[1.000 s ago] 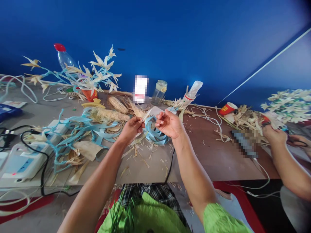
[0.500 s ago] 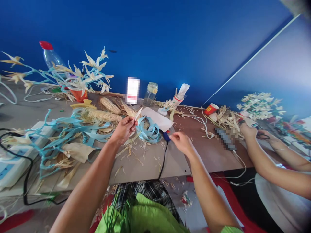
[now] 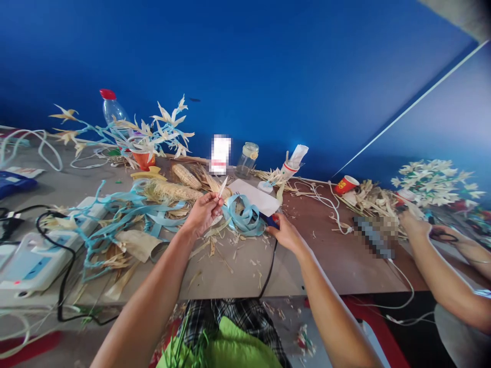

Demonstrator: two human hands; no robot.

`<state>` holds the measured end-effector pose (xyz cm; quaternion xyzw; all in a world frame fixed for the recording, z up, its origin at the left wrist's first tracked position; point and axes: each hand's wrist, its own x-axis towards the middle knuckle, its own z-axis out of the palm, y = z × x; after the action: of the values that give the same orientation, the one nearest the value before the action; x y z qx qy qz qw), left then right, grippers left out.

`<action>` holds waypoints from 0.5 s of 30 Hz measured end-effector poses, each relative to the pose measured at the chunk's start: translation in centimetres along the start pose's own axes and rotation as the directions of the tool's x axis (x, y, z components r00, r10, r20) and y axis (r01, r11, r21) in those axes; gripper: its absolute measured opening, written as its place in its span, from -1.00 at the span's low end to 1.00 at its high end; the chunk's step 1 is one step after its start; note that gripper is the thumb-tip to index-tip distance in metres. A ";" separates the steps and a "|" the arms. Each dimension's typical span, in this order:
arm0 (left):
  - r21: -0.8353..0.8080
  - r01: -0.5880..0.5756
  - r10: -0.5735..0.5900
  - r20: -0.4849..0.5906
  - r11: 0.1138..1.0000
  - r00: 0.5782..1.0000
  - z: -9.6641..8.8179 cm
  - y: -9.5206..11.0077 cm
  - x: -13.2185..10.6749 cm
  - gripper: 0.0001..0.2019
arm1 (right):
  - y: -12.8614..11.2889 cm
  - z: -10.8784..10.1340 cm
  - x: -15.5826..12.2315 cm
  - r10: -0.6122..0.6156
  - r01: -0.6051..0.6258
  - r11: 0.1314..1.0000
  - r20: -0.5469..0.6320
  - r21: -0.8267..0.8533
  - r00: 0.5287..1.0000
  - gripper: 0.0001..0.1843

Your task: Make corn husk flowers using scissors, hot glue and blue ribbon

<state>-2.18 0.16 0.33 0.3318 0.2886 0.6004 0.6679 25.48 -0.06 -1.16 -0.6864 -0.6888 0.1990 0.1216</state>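
Observation:
My left hand (image 3: 205, 212) pinches a pale, pointed piece of corn husk (image 3: 223, 187) upright between thumb and fingers. My right hand (image 3: 287, 232) is closed round the handle of a blue glue gun (image 3: 271, 221) with a red part and a black cord; my fingers and a ribbon roll hide much of it. Between the hands lies a loose roll of light blue ribbon (image 3: 245, 217). Behind it is a white sheet (image 3: 256, 197). Left of my left hand are corn cobs (image 3: 186, 176) and tangled blue ribbon strips (image 3: 126, 209).
Husk flowers on blue stems stand in a red cup (image 3: 144, 160) at the back left. A white power box (image 3: 42, 260) sits at the left edge. A glass jar (image 3: 247, 158) stands near the wall. On the right, another person's hands (image 3: 416, 225) work beside a red cup (image 3: 346, 184).
My right hand has closed on the glue gun handle, which it was only reaching before. My left hand still pinches the husk piece. The whole view has shifted slightly left.

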 end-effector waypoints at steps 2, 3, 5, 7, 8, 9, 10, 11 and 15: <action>0.004 -0.002 0.002 -0.022 1.000 1.000 0.0 0.1 0.0 -0.89 | 1.0 -0.3 -0.2 -0.004 0.005 0.999 -0.026 0.045 1.000 -0.43; 0.004 -0.003 0.003 -0.033 1.000 0.999 0.0 0.1 0.0 -0.90 | 1.4 -0.5 -0.4 -0.002 0.005 0.997 -0.051 0.071 0.999 -0.45; 0.003 -0.006 0.006 -0.043 1.000 0.999 0.0 0.1 0.1 -0.91 | 2.1 -1.0 -0.9 0.006 0.012 0.986 -0.102 0.169 0.995 -0.51; -0.002 -0.007 0.007 -0.035 1.000 0.999 0.0 0.1 0.2 -0.90 | 2.5 -1.8 -1.7 0.030 0.026 0.933 -0.148 0.358 0.989 -0.55; -0.007 -0.006 0.006 -0.029 1.000 1.000 0.0 0.1 0.2 -0.90 | 2.6 -2.3 -2.2 0.044 0.043 0.873 -0.165 0.486 0.985 -0.56; -0.011 -0.003 0.003 -0.025 1.000 1.000 0.0 0.1 0.2 -0.90 | 2.4 -2.9 -2.7 0.055 0.075 0.780 -0.186 0.622 0.981 -0.56; -0.015 0.001 -0.001 -0.027 1.000 1.000 0.0 0.1 0.2 -0.90 | 2.1 -3.6 -3.2 0.050 0.126 0.640 -0.205 0.758 0.977 -0.58; -0.017 0.006 -0.007 -0.031 1.000 0.999 0.1 0.2 0.2 -0.90 | 1.7 -4.3 -3.8 0.039 0.171 0.475 -0.214 0.863 0.976 -0.63; -0.024 0.012 -0.013 -0.038 1.000 0.999 0.2 0.2 0.1 -0.91 | -0.7 -7.3 -5.3 -0.051 0.255 0.079 -0.252 0.964 0.966 -0.75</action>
<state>-2.19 0.21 0.62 0.3104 0.2961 0.6059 0.6700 28.21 -4.54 6.26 -0.3629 -0.4324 0.5423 0.6223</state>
